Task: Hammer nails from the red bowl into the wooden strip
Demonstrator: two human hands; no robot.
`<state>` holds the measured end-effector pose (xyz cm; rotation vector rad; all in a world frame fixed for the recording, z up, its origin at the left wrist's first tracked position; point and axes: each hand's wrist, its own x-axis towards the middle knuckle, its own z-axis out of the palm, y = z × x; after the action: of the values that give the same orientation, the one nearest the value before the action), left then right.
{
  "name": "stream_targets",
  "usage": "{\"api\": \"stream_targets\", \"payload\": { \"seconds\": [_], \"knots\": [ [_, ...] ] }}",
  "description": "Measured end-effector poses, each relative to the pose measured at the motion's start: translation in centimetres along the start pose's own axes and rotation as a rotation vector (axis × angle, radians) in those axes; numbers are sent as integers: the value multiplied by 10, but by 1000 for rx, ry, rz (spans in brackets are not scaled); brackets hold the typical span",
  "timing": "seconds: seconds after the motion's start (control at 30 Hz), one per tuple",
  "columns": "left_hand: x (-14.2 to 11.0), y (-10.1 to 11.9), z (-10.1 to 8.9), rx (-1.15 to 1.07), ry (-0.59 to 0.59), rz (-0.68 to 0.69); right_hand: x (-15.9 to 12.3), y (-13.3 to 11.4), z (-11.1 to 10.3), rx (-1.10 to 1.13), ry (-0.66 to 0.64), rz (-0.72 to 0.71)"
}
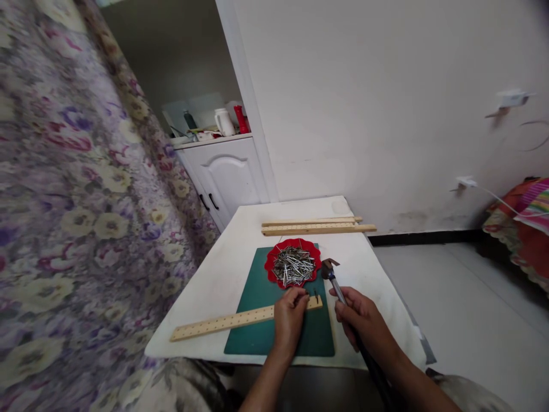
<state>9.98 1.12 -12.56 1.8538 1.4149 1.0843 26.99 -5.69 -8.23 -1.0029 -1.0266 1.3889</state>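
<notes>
A pale wooden strip [227,323] with rows of small holes or marks lies slantwise across a green mat [253,337]. My left hand [289,320] rests over the strip near its right end, thumb and fingers pinched on what looks like a nail, mostly hidden. Just right of those fingertips, thin dark nails [316,296] stand up from the wood. My right hand [360,317] is wrapped round the handle of a claw hammer [329,270], its head raised beside the strip's right end. Beyond my left hand sits a red scalloped dish [269,264] heaped with loose nails [294,266].
More wooden strips [317,228] lie along the far part of the white-covered table [206,286]. A floral curtain [107,229] hangs at the left. Behind stands a white cabinet [231,177] with items on top; a plain wall [364,114] rises beyond the table.
</notes>
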Motion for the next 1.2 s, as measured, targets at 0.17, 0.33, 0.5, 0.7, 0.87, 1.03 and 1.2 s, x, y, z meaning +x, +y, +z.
{"api": "stream_targets", "payload": {
  "seconds": [0.17, 0.33, 0.5, 0.7, 0.87, 1.03, 1.2],
  "knots": [
    [1, 0, -1, 28, -6, 46, 0, -3, 5, 56, -75, 46],
    [2, 0, -2, 39, -8, 46, 3, 2, 14, 36, -163, 91],
    [1, 1, -1, 46, -10, 48, 2, 3, 19, -25, -155, 111],
    [-1, -1, -2, 17, -18, 49, -1, 2, 21, -78, -149, 115],
    [-1, -3, -2, -2, -16, 49, -3, 1, 21, -110, -160, 106],
    [-2, -2, -2, 3, -7, 42, -4, 4, 21, -94, -180, 89],
    [-1, -1, -2, 1, -5, 32, -2, 9, 21, -58, -179, 94]
  ]
}}
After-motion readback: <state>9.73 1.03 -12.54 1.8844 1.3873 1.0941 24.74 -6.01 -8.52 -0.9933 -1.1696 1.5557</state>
